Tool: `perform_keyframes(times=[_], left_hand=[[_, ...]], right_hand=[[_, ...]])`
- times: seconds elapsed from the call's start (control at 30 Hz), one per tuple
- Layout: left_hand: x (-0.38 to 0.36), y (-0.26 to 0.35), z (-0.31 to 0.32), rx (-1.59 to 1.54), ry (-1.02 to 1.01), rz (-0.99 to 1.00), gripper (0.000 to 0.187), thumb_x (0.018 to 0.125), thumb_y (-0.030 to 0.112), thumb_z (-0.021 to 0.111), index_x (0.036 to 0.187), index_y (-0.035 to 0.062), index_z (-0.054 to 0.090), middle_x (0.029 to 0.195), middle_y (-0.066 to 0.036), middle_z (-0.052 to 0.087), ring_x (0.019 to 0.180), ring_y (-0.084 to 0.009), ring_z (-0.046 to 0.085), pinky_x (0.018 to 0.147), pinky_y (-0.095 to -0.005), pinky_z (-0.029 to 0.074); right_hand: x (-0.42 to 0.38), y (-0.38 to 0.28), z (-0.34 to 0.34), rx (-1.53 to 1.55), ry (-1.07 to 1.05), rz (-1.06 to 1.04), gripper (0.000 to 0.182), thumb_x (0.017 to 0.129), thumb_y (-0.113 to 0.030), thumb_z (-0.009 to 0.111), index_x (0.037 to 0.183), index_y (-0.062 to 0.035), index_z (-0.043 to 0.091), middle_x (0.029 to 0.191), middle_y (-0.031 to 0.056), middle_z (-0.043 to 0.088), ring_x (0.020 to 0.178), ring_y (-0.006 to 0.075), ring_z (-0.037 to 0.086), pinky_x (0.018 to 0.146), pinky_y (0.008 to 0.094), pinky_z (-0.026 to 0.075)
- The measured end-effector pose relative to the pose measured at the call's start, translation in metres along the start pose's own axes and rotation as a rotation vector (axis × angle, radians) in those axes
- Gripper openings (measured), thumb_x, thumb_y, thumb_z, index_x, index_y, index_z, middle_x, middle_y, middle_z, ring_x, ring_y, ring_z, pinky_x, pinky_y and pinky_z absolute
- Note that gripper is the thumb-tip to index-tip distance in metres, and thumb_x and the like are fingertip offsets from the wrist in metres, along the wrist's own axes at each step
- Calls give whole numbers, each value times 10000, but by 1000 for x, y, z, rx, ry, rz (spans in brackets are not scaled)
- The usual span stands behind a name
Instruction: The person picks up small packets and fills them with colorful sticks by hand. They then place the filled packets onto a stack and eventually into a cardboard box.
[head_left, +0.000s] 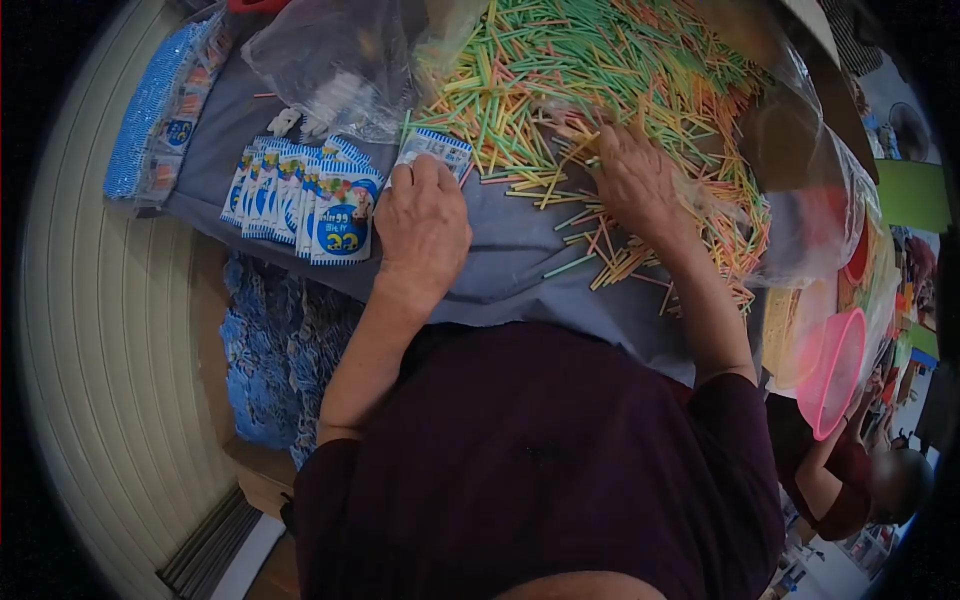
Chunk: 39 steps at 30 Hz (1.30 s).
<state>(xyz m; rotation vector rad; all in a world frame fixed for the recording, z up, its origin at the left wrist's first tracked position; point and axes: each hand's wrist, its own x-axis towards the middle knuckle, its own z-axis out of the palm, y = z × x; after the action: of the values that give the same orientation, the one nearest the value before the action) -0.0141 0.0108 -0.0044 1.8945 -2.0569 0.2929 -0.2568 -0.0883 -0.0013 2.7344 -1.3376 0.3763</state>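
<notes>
My left hand [425, 215] is closed on a small blue-and-white printed packet [440, 148], its fingers curled over the lower part. Just left of it, a fanned row of similar packets [340, 222] lies overlapping on the grey cloth. My right hand [640, 185] is at the near edge of a large heap of thin coloured sticks [590, 60], green, yellow, orange and pink. Its fingers are bent together around a few sticks, though the fingertips are partly hidden. Loose sticks [620, 265] lie scattered below that hand.
Clear plastic bags [340, 80] lie behind the packets. A long bag of blue-and-white packets [160, 120] sits at the far left. Below the table edge stands a box of blue wrappers [265, 350]. A pink basket [835, 375] and another person [840, 480] are at the right.
</notes>
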Motion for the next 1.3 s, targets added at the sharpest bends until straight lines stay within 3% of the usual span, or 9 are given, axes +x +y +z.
perform_keyframes(times=[0.23, 0.33, 0.4, 0.53, 0.6, 0.8, 1.03, 1.2, 1.3], left_hand=[[-1, -6, -1, -161, 188, 36, 98, 732, 32, 624, 818, 15, 668, 796, -95, 572, 754, -288, 598, 600, -397, 493], [-2, -10, -1, -346, 247, -40, 55, 750, 17, 645, 797, 29, 671, 758, -93, 587, 715, -295, 611, 597, -397, 482], [-1, -12, -4, -424, 214, -90, 31, 764, 22, 660, 791, 31, 673, 736, -95, 584, 698, -299, 610, 595, -398, 476], [3, -19, -11, -603, 83, -208, 44, 816, 49, 675, 783, 20, 669, 699, -105, 573, 671, -312, 604, 593, -403, 462], [3, -20, -8, -580, 97, -174, 32, 809, 40, 670, 781, 24, 670, 711, -104, 574, 676, -306, 599, 588, -400, 462], [0, -11, 3, -276, 294, 73, 30, 758, 17, 665, 778, 40, 666, 762, -75, 578, 703, -270, 582, 579, -374, 474], [-14, -8, -1, -193, 239, 74, 94, 733, 4, 667, 818, 43, 674, 792, -51, 588, 721, -252, 593, 586, -363, 494], [-14, -16, 0, -284, 299, 65, 118, 730, -6, 661, 842, 30, 678, 808, -64, 591, 740, -266, 598, 631, -362, 508], [-13, -16, 0, -257, 292, 80, 124, 735, -8, 653, 853, 18, 676, 833, -80, 594, 771, -288, 594, 662, -366, 515]], right_hand=[[16, 34, -24, 612, 31, 364, 240, 960, -192, 523, 1148, -46, 489, 826, 255, 614, 801, 448, 609, 677, 521, 463], [17, 49, -23, 585, 121, 200, 241, 964, -203, 530, 1151, -56, 489, 768, 257, 611, 783, 438, 613, 666, 530, 446], [17, 51, -28, 281, 48, 13, 328, 958, -231, 550, 1206, -17, 535, 805, 211, 642, 782, 407, 628, 673, 463, 470], [9, 30, -36, 1, -324, 96, 383, 926, -246, 592, 1203, 11, 526, 867, 194, 643, 830, 382, 640, 708, 463, 490], [-4, 20, -26, -86, -78, 37, 388, 886, -257, 625, 1135, 26, 536, 957, 191, 635, 879, 380, 637, 739, 479, 501], [-3, 9, -27, -156, -183, 149, 271, 813, -180, 630, 990, 14, 559, 973, 194, 631, 880, 378, 639, 730, 492, 500], [-2, 3, -13, -260, -89, 117, 270, 749, -46, 550, 1016, -7, 567, 885, 177, 629, 849, 378, 636, 720, 487, 489], [-15, 12, -15, -143, 103, 256, 282, 786, -144, 610, 1043, -42, 552, 1032, 161, 580, 991, 349, 597, 799, 500, 457], [-18, 15, -19, -154, -22, 357, 310, 806, -186, 623, 1076, -50, 552, 1096, 153, 546, 1053, 340, 568, 831, 508, 441]])
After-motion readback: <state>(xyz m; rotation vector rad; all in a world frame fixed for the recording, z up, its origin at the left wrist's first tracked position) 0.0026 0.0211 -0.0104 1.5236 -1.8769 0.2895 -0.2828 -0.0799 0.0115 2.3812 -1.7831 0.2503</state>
